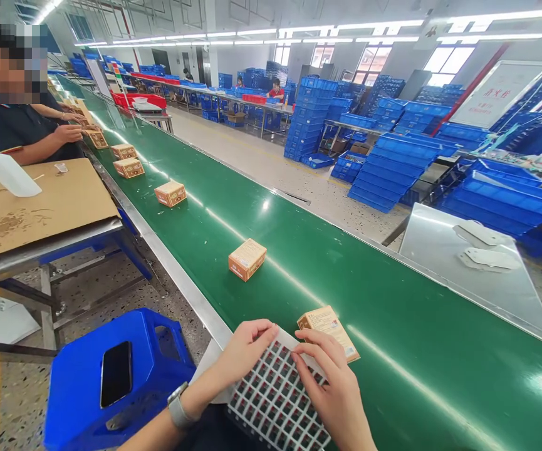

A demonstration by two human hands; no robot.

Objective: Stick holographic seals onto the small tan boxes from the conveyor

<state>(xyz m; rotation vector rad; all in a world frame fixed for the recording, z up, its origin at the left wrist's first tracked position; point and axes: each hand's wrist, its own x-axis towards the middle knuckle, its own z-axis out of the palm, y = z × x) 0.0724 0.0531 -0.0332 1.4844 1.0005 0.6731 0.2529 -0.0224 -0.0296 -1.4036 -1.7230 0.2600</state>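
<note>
My left hand (245,351) grips the upper left edge of a sheet of small dark stickers (275,401) that lies at the near edge of the green conveyor belt (393,326). My right hand (331,388) rests on the same sheet, its fingertips pinching near the top edge. Just beyond my right fingers a small orange carton (329,329) lies on the belt. Another orange carton (247,258) sits further up the belt, apart from both hands.
More orange cartons (170,193) ride the belt toward a person (21,128) at a cardboard-topped table (36,207) on the left. A blue stool (111,382) with a phone (116,373) stands at my left. Stacked blue crates (393,163) fill the right.
</note>
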